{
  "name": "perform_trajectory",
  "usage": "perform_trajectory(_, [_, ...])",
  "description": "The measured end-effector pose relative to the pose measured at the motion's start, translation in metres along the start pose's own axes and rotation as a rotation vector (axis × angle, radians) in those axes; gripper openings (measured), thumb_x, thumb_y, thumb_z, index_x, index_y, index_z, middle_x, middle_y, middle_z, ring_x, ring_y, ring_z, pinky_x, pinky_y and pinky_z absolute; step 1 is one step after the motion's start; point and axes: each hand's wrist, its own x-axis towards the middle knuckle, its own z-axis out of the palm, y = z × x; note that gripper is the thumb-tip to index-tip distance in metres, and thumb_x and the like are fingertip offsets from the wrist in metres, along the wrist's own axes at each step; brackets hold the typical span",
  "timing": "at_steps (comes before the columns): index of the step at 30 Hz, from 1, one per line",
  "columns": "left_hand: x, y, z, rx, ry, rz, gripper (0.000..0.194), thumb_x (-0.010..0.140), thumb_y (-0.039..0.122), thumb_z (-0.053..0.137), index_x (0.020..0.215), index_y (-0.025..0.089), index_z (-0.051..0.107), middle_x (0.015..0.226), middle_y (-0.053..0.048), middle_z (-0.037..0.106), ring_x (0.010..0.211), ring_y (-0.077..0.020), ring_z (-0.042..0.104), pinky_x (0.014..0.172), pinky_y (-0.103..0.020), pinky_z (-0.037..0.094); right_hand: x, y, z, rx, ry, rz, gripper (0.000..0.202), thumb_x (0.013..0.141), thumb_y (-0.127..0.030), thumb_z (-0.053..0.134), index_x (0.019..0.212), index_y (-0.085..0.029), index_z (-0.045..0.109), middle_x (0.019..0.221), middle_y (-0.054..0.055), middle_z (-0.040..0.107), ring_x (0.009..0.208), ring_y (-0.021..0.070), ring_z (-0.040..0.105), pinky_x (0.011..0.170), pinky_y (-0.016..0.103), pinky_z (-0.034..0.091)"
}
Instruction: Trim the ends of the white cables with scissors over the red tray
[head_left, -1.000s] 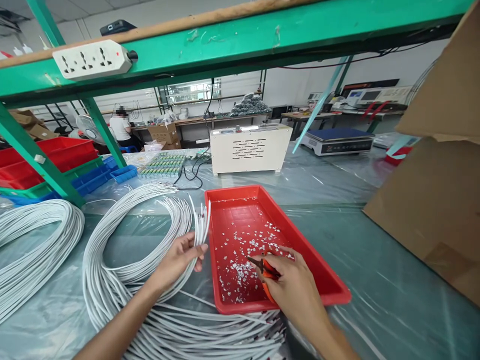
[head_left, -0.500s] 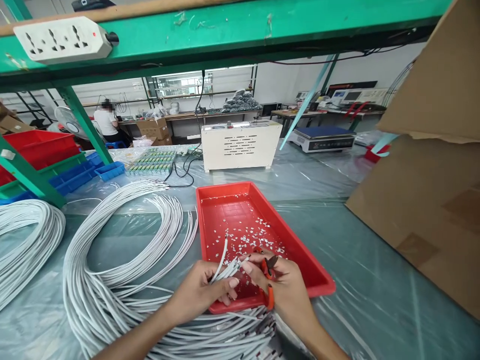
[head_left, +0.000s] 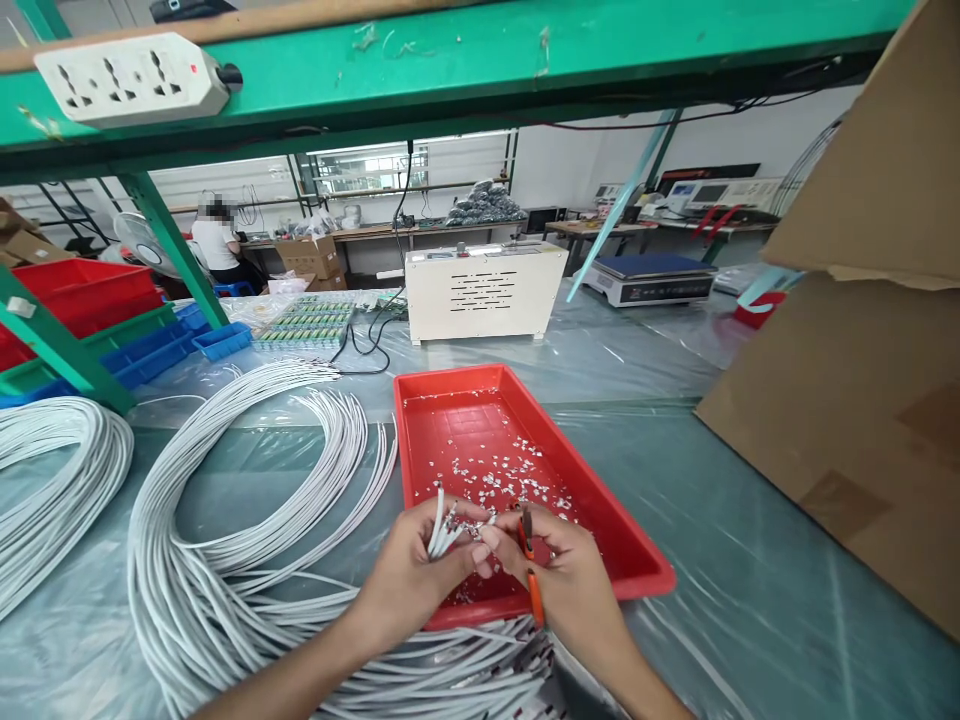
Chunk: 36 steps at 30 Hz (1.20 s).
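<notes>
My left hand (head_left: 416, 560) is closed round a small bunch of white cables (head_left: 444, 540), their cut ends pointing up over the red tray (head_left: 592, 470). My right hand (head_left: 566, 570) keeps an orange-handled cutter (head_left: 534, 590) tucked in the palm, its dark tip up; its exact kind is partly hidden. Thumb and forefinger of that hand pinch at the cable ends, close to the left fingertips. Small white and silvery scraps (head_left: 517, 485) lie scattered in the tray beneath both hands.
A large coil of white cables (head_left: 172, 500) spreads left and under my forearms, with another coil (head_left: 67, 480) beyond it. Behind the tray stands a cream metal box (head_left: 487, 295). Cardboard (head_left: 847, 430) walls the right side; a green beam (head_left: 480, 60) crosses above.
My hands have drawn closer together at the cable ends, and the left fingers have shifted up around the bunch. The cutter has turned slightly in my right hand.
</notes>
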Motion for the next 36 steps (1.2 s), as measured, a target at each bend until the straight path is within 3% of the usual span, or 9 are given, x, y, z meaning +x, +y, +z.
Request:
perform_trajectory(3, [0.0,0.0,-0.003,-0.025,0.083,-0.014,0.025,0.075,0.031,0.062,0.091,0.011,0.065,0.055,0.003,0.056,0.053,-0.0106,0.05,0.056,-0.021,0.04,0.001,0.001,-0.002,-0.187,0.041,-0.066,0.018,0.078,-0.032,0.056,0.067,-0.019,0.061,0.064,0.002,0.061,0.068,0.0189,0.054,0.063,0.029,0.042])
perform_trajectory(6, [-0.001,0.001,-0.008,0.016,0.188,0.06,0.022,0.077,0.03,0.061,0.088,0.013,0.069,0.065,0.0,0.059,0.066,-0.013,0.054,0.064,-0.022,0.041,0.002,0.001,-0.005,-0.42,0.114,-0.137,0.021,0.076,-0.037,0.058,0.064,-0.02,0.054,0.06,0.0,0.056,0.062,0.0171,0.051,0.068,0.031,0.04])
perform_trajectory(8, [-0.002,0.001,-0.009,0.033,0.196,0.089,0.022,0.078,0.031,0.059,0.087,0.014,0.07,0.067,0.0,0.06,0.069,-0.0132,0.054,0.066,-0.022,0.04,0.004,0.001,-0.007,-0.56,0.132,-0.208,0.028,0.075,-0.036,0.058,0.056,-0.021,0.044,0.052,-0.005,0.047,0.051,0.0127,0.043,0.075,0.033,0.038])
perform_trajectory(11, [-0.003,0.002,-0.009,0.029,0.163,0.079,0.023,0.079,0.032,0.059,0.087,0.013,0.071,0.06,0.002,0.056,0.055,-0.0095,0.046,0.055,-0.02,0.037,0.005,0.002,-0.01,-0.659,0.133,-0.268,0.036,0.075,-0.034,0.057,0.053,-0.02,0.032,0.046,-0.009,0.034,0.044,0.009,0.029,0.082,0.034,0.034])
perform_trajectory(17, [-0.004,0.003,-0.01,0.044,0.106,0.111,0.019,0.08,0.028,0.058,0.084,0.016,0.072,0.059,0.002,0.056,0.055,-0.0086,0.044,0.055,-0.018,0.036,0.003,0.001,-0.012,-0.667,0.094,-0.317,0.04,0.072,-0.03,0.059,0.054,-0.02,0.025,0.048,-0.01,0.026,0.046,0.0085,0.02,0.081,0.029,0.033])
perform_trajectory(28, [-0.006,0.01,-0.007,-0.001,-0.063,0.083,0.022,0.084,0.025,0.053,0.082,0.015,0.072,0.064,0.0,0.06,0.058,-0.01,0.046,0.062,-0.02,0.038,0.001,0.0,-0.011,-0.619,0.057,-0.32,0.041,0.072,-0.029,0.06,0.054,-0.019,0.024,0.048,-0.01,0.024,0.047,0.0077,0.019,0.079,0.028,0.032])
perform_trajectory(36, [-0.003,0.007,-0.011,0.066,-0.046,0.087,0.022,0.083,0.026,0.054,0.073,0.012,0.068,0.062,0.001,0.057,0.06,-0.01,0.045,0.059,-0.02,0.035,0.003,-0.005,-0.015,-0.623,0.006,-0.348,0.043,0.074,-0.03,0.059,0.052,-0.018,0.024,0.047,-0.01,0.023,0.046,0.0072,0.018,0.076,0.026,0.031])
